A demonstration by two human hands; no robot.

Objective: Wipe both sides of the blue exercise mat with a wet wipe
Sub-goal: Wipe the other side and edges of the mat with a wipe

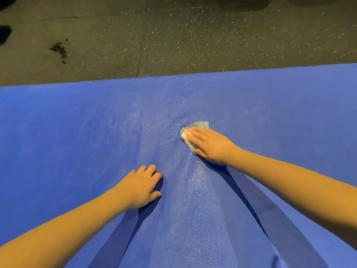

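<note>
- One face of the blue exercise mat point(58, 132) is up and being wiped; nothing here shows the underside, so whether it has been done cannot be told.
- The right hand point(210, 146) lies flat with its fingers straight, pressing the wet wipe point(195, 125) onto the mat. The wipe is bunched under the fingers, and a crumpled edge shows just past the fingertips and beside the thumb.
- It is pressed, not pinched, since no finger curls round it.
- Pale damp streaks point(195, 175) run from just behind that hand back toward the person, with more fanning out to its left and ahead of it. The middle strip therefore looks covered.
- The mat well out to either side of the wiping hand, and the band between it and the far edge, looks dry and even in colour. In my judgement that is left to wipe.
- The left hand point(139, 188) rests on the mat nearer the person, apart from the wipe. Its fingers are bent, it holds nothing and it seems to be steadying the mat.
- The speckled dark floor point(173, 35) lies beyond the far edge.
- Most of the task remains: the rest of this face, then the flip and the other side.
</note>
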